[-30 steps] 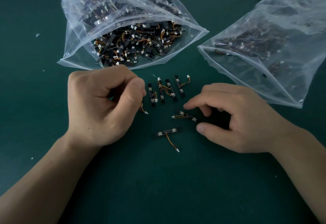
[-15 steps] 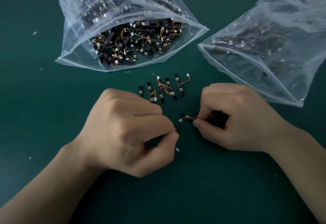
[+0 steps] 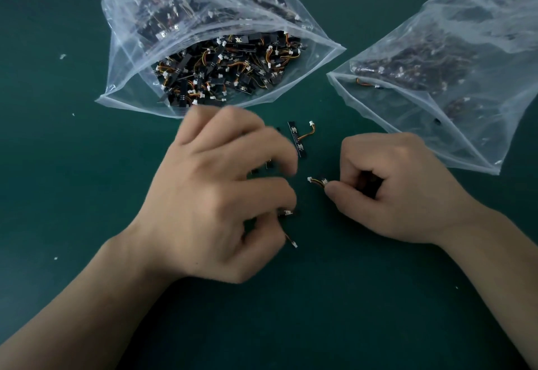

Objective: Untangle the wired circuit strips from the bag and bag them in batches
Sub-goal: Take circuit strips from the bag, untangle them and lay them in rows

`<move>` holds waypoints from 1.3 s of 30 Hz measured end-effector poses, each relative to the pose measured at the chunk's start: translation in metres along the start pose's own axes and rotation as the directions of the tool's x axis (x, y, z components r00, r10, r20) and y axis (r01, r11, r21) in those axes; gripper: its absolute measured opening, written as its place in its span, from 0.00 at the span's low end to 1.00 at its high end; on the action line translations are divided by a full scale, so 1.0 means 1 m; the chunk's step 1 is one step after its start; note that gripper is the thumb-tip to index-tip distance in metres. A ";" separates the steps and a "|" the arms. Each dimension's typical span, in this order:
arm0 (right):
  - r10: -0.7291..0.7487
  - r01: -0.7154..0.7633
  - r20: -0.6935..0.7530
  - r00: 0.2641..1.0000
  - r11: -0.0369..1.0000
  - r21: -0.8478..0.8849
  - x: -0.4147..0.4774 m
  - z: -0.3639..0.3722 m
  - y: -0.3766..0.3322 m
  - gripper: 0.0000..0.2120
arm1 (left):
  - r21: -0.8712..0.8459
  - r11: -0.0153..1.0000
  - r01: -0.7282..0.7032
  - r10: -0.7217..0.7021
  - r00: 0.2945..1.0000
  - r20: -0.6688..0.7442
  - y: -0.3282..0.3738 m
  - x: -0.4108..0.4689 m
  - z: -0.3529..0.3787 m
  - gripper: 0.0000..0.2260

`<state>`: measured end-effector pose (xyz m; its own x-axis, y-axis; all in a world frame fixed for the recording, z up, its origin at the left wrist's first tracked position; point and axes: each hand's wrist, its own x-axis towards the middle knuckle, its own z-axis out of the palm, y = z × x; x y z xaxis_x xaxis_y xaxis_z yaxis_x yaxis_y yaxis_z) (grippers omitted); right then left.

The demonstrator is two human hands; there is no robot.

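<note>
On a green surface (image 3: 72, 195), the left hand (image 3: 215, 195) pinched one wired circuit strip (image 3: 286, 213) at its fingertips. The right hand (image 3: 393, 189), near it, pinched a second strip (image 3: 318, 181). The open bag (image 3: 128, 78) of strips lay just beyond the left hand.

Clear open bag (image 3: 131, 78) full of tangled black wired strips (image 3: 227, 70), one strip (image 3: 297, 141) flat nearby

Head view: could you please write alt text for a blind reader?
The right hand pinches a wired circuit strip and the left hand grips a second strip over a green table. An open bag of strips and a second bag lie beyond.
</note>
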<state>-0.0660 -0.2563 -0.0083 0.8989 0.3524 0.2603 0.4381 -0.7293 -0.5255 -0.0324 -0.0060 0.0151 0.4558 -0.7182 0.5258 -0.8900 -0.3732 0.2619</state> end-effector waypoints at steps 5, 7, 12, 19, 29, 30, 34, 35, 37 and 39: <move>0.006 -0.004 -0.026 1.000 0.998 0.070 -0.001 0.001 0.002 0.16 | 0.042 0.995 0.087 -0.093 0.980 0.178 -0.010 -0.002 0.006 0.16; 0.012 -0.006 -0.068 0.998 0.996 0.090 -0.001 0.001 0.003 0.16 | 0.018 0.994 0.103 -0.105 0.968 0.229 -0.012 -0.002 0.005 0.20; 0.029 -0.017 -0.097 0.995 0.992 0.123 -0.002 0.000 0.004 0.16 | -0.019 0.994 0.110 -0.100 0.955 0.280 -0.008 -0.001 0.007 0.23; 0.011 0.008 -0.127 0.992 0.989 0.145 -0.001 -0.001 0.002 0.16 | -0.037 0.988 0.150 -0.130 0.939 0.319 -0.008 -0.003 0.006 0.17; 0.018 -0.016 -0.085 0.996 1.000 0.017 -0.003 -0.012 0.003 0.07 | 0.008 0.990 0.144 -0.141 0.959 0.245 -0.007 -0.005 0.008 0.04; 0.042 -0.043 -0.016 0.999 0.999 -0.003 -0.004 -0.013 0.002 0.08 | 0.016 0.990 0.139 -0.139 0.963 0.231 -0.007 -0.005 0.009 0.04; 0.118 -0.108 0.172 0.978 0.992 -0.064 -0.004 -0.016 -0.003 0.21 | 0.061 0.989 0.134 -0.142 0.977 0.159 -0.006 -0.005 0.012 0.06; 0.123 -0.114 0.196 0.973 0.992 -0.054 -0.005 -0.019 -0.004 0.22 | 0.066 0.990 0.128 -0.137 0.981 0.139 -0.006 -0.005 0.012 0.06; 0.122 -0.112 0.238 0.964 0.992 -0.054 -0.007 -0.023 -0.005 0.23 | 0.054 0.993 0.108 -0.114 0.987 0.115 -0.007 -0.005 0.011 0.06; 0.114 -0.094 0.268 0.957 0.992 -0.086 -0.007 -0.025 -0.005 0.23 | 0.021 0.994 0.103 -0.105 0.984 0.142 -0.007 -0.006 0.009 0.10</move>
<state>-0.0745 -0.2694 0.0126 0.9111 0.4112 -0.0283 0.3494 -0.8068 -0.4765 -0.0288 -0.0048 0.0027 0.5430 -0.7513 0.3750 -0.8381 -0.4573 0.2973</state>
